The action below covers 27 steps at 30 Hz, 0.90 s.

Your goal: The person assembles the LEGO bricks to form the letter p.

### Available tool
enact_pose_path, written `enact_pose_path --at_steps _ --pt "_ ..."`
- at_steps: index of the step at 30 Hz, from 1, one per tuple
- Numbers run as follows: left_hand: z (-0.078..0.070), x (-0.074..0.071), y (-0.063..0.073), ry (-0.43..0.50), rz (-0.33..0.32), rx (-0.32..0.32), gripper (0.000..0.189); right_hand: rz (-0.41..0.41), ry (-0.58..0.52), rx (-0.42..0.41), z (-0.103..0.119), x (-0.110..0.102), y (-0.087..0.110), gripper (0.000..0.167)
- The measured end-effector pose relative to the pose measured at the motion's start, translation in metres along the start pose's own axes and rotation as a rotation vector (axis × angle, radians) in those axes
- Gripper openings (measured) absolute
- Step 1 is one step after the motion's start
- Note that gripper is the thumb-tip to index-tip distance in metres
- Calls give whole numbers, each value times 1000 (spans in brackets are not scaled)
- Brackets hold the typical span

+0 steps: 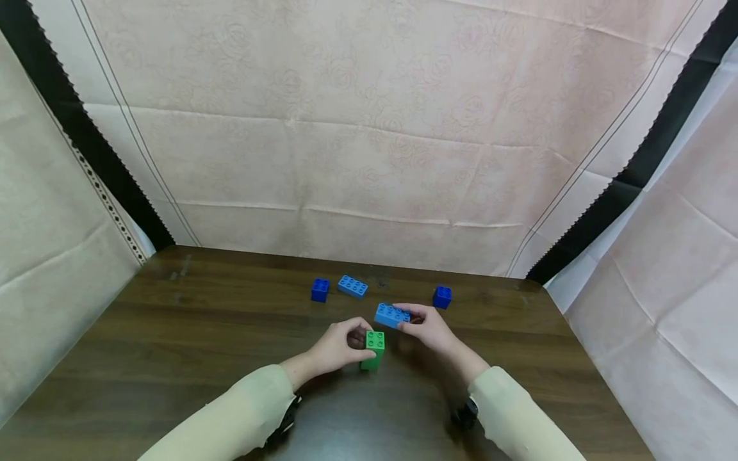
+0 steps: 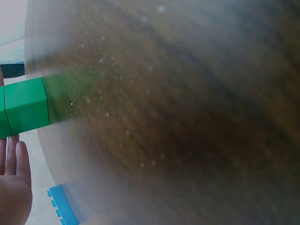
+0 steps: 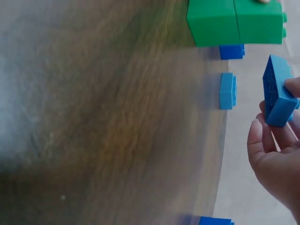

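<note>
My left hand [image 1: 339,346] holds a stack of two green bricks [image 1: 373,351] upright on the table, thumb on the near side and fingers behind. In the left wrist view the seam between the two green bricks [image 2: 28,105] shows, with the fingers [image 2: 22,161] partly cut off by the frame edge. To the right of the stack, my right hand [image 1: 429,330] pinches a light blue brick [image 1: 389,315] by its right end. The right wrist view shows this light blue brick [image 3: 277,93] lifted off the table and tilted, its hollow underside visible.
Beyond the hands, a dark blue brick [image 1: 319,290] and another light blue brick [image 1: 353,286] lie near the table's far edge. A second dark blue brick [image 1: 442,297] sits farther right. Pale patterned cloth [image 1: 346,160] hangs behind the brown wooden table [image 1: 190,339].
</note>
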State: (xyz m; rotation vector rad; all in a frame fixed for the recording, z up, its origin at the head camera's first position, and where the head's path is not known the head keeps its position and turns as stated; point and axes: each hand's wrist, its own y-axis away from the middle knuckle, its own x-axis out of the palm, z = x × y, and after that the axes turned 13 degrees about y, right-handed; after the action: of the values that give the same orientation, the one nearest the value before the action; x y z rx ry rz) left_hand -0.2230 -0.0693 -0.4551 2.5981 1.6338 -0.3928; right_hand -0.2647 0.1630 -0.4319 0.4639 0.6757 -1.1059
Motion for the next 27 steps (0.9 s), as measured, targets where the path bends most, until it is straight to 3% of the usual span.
enact_pose_path --at_steps 9,27 --pt "-2 1 0 -20 -3 3 32 37 11 -91 13 -4 14 39" --pt "2 0 -1 -5 0 12 31 97 45 -241 15 -3 22 37"
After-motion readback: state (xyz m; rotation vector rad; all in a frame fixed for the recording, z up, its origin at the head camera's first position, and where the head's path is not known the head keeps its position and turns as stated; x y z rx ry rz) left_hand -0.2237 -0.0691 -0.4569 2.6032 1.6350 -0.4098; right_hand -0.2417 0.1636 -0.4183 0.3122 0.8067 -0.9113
